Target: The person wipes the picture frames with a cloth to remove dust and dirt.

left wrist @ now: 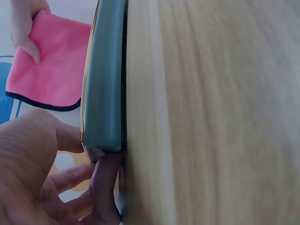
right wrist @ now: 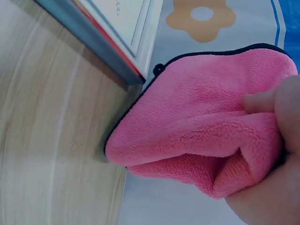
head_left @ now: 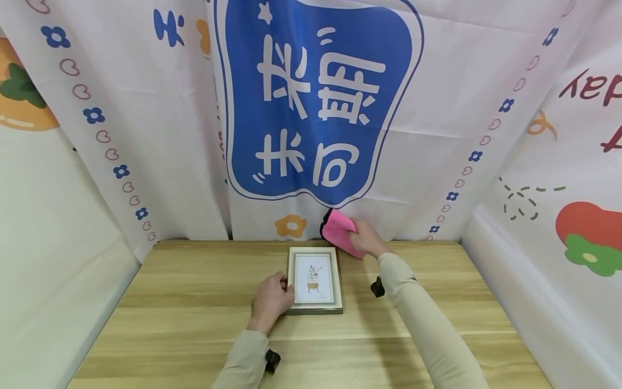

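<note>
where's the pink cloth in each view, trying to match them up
Head: the pink cloth is a little right of and below centre, held in the right hand.
Left wrist: upper left, beside the picture frame.
Right wrist: large, from the middle to the right edge.
Shared landmark: the picture frame, partly cut off in both wrist views.
</note>
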Available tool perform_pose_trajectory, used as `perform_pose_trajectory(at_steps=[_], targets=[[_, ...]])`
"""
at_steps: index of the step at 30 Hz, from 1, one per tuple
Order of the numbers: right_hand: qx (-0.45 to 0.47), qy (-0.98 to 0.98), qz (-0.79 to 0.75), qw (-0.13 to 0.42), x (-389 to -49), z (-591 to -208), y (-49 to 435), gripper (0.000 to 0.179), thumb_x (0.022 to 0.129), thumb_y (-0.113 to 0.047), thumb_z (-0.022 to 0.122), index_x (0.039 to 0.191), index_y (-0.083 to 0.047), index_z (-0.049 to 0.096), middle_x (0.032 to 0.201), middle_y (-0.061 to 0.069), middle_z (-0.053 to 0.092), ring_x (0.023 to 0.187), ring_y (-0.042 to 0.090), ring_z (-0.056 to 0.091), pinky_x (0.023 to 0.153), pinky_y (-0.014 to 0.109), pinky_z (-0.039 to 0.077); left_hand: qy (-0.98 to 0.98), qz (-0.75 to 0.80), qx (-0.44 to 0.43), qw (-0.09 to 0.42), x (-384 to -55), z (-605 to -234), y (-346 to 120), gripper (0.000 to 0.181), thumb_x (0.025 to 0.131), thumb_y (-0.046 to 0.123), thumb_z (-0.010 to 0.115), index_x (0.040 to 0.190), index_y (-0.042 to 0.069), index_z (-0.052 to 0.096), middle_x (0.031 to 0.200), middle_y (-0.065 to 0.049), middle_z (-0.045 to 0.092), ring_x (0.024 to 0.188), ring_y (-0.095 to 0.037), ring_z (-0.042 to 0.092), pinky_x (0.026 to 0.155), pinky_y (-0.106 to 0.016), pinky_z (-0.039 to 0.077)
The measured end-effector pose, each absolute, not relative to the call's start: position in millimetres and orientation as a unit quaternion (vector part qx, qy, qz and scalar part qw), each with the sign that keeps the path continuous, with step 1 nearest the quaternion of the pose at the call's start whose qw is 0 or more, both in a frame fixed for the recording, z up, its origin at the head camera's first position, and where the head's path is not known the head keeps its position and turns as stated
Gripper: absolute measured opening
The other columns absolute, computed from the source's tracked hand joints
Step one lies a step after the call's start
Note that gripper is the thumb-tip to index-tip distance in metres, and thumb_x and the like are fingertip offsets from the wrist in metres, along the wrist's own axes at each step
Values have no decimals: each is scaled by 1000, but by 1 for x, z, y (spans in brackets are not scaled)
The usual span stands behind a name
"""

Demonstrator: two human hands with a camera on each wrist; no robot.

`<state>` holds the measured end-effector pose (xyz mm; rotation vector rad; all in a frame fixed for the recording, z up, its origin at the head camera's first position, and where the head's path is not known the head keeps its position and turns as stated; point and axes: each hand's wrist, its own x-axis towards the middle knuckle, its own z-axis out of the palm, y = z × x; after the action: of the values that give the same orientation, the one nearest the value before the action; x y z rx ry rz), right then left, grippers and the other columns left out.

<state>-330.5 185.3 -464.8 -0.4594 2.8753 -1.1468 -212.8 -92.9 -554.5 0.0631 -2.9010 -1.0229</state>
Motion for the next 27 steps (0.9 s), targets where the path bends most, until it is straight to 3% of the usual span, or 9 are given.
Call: perform_pose_trajectory(at_steps=[7,11,20,27], targets=[[-162,922,-346,-62,-337,-462,166,33,99,-2,54,129,2,67,119,22,75,99,32,69,94,51,57,-941,-336,9,35,-213,-553,-89,18,96,22,70,106,8,74,92,-4,69,82,-22,65,72,-45,56],[-165,922,-342,-81,-342,-467,145,40,98,0,55,137,2,63,126,23,73,107,37,72,98,53,57,-943,-332,12,39,-214,-553,-90,16,95,22,71,104,9,74,90,-3,69,80,-21,65,69,-43,55],[-165,933,-293,-132,-347,-492,91,31,96,-1,66,127,0,67,112,17,77,99,35,75,92,55,59,-942,-332,19,43,-214,-553,-93,19,94,23,73,106,9,75,91,-4,71,83,-22,67,70,-44,56],[-202,943,-259,-56,-335,-507,63,31,100,-6,68,131,-5,65,115,17,76,100,35,75,87,53,61,-942,-331,22,56,-211,-552,-93,18,92,21,75,105,8,75,90,-4,71,83,-22,67,72,-45,56]])
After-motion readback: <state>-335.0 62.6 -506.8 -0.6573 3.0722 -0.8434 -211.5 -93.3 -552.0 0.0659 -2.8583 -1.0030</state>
